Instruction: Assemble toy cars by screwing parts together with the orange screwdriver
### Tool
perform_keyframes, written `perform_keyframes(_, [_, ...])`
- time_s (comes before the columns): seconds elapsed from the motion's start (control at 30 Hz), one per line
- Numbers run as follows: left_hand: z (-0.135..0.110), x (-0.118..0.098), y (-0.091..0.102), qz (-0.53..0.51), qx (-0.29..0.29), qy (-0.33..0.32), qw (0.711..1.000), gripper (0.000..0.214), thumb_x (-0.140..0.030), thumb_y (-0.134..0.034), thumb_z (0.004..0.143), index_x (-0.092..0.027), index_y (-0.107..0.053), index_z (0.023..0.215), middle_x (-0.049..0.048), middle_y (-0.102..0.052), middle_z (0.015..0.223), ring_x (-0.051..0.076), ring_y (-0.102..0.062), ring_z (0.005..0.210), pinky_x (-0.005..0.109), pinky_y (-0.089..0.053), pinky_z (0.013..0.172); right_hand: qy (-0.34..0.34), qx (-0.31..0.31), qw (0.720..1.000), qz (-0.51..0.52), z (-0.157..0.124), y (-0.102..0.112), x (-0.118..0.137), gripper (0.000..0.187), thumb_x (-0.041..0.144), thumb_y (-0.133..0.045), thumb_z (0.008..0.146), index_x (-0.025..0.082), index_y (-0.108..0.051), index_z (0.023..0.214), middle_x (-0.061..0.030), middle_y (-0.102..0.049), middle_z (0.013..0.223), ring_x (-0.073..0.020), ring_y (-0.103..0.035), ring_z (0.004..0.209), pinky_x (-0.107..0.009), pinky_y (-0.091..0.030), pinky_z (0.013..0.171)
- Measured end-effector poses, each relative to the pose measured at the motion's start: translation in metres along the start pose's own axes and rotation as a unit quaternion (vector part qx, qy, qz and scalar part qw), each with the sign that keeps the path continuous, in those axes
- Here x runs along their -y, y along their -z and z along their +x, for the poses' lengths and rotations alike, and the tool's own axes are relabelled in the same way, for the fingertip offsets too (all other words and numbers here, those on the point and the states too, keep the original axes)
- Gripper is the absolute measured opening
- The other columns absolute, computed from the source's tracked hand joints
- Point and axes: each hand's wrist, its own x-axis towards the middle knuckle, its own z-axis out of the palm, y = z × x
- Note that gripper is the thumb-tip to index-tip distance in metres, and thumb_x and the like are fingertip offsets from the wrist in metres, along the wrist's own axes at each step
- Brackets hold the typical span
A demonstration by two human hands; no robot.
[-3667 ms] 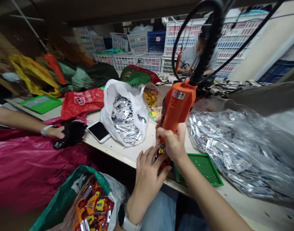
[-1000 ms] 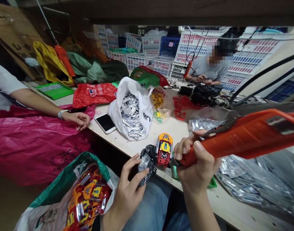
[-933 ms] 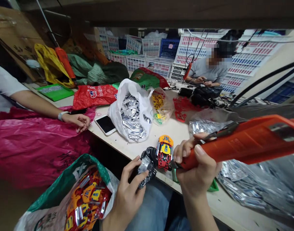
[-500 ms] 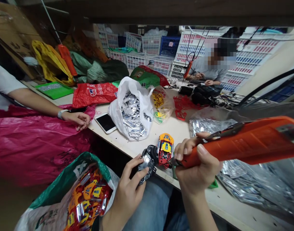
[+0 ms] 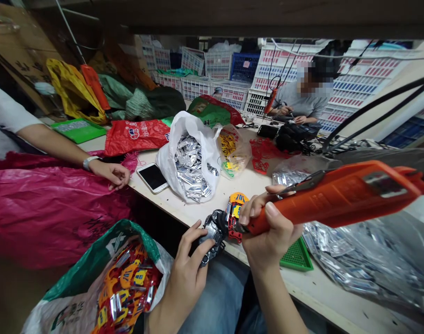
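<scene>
A pale worktable [image 5: 258,186] stands beneath a dark overhead shelf [image 5: 267,19], with stacked plastic crates [image 5: 366,86] behind.

Pale light lands on the tabletop [image 5: 258,185], a dark shelf [image 5: 232,19] looms above, and beneath the table's edge it's nearly black! Glints spark off the silvery parts [image 5: 193,155], a soft sheen runs along the orange screwdriver [image 5: 337,195], and wide-lens stretch pulls the edges, lower left murky.

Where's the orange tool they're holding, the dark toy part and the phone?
Orange tool [image 5: 332,195], head view: side of its body.
Dark toy part [image 5: 214,231], head view: silvery middle.
Phone [image 5: 152,178], head view: black screen.
</scene>
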Motion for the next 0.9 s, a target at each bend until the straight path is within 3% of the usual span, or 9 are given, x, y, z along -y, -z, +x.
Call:
perform_keyframes(0.13, [0.001, -0.001, -0.002, -0.020, 0.003, 0.005, 1.000, 0.046, 0.006, -0.040, 0.089, -0.022, -0.057, 0.122, 0.0113, -0.056, 0.126, 0.025, -0.051, 0.141, 0.043, -0.057, 0.108, 0.007, 0.008, 1.000, 0.001, -0.002, 0.001, -0.006, 0.016, 0.022, -0.064, 0.077, 0.021, -0.064, 0.093, 0.0070, -0.053, 0.054, -0.0087, -0.047, 0.039, -0.022, -0.036, 0.037])
perform_keyframes(0.37, [0.001, -0.004, -0.002, -0.022, 0.022, 0.008, 0.999, 0.055, 0.009, -0.039, 0.083, -0.022, -0.057, 0.123, 0.0117, -0.051, 0.132, 0.020, -0.054, 0.136, 0.034, -0.056, 0.107, 0.021, 0.022, 0.999, -0.010, -0.005, 0.004, -0.010, 0.017, 0.021, -0.063, 0.077, 0.021, -0.063, 0.094, 0.0077, -0.052, 0.055, -0.0086, -0.047, 0.039, -0.022, -0.036, 0.037])
perform_keyframes(0.63, [-0.003, -0.006, -0.002, -0.020, 0.058, 0.000, 0.998, 0.069, 0.014, -0.037, 0.077, -0.025, -0.054, 0.133, 0.0111, -0.046, 0.138, 0.023, -0.044, 0.144, 0.044, -0.050, 0.114, 0.049, 0.034, 0.997, -0.048, -0.010, 0.005, -0.015, 0.018, 0.022, -0.063, 0.080, 0.021, -0.062, 0.098, 0.0078, -0.051, 0.057, -0.0086, -0.048, 0.040, -0.023, -0.036, 0.039])
perform_keyframes(0.9, [0.000, -0.009, -0.007, -0.022, 0.032, -0.011, 0.999, 0.055, 0.008, -0.039, 0.086, -0.022, -0.058, 0.127, 0.0124, -0.051, 0.130, 0.026, -0.049, 0.138, 0.050, -0.055, 0.109, 0.033, 0.075, 0.994, -0.066, -0.013, 0.012, -0.018, 0.016, 0.021, -0.065, 0.084, 0.022, -0.060, 0.098, 0.0067, -0.051, 0.064, -0.0085, -0.051, 0.043, -0.023, -0.042, 0.040])
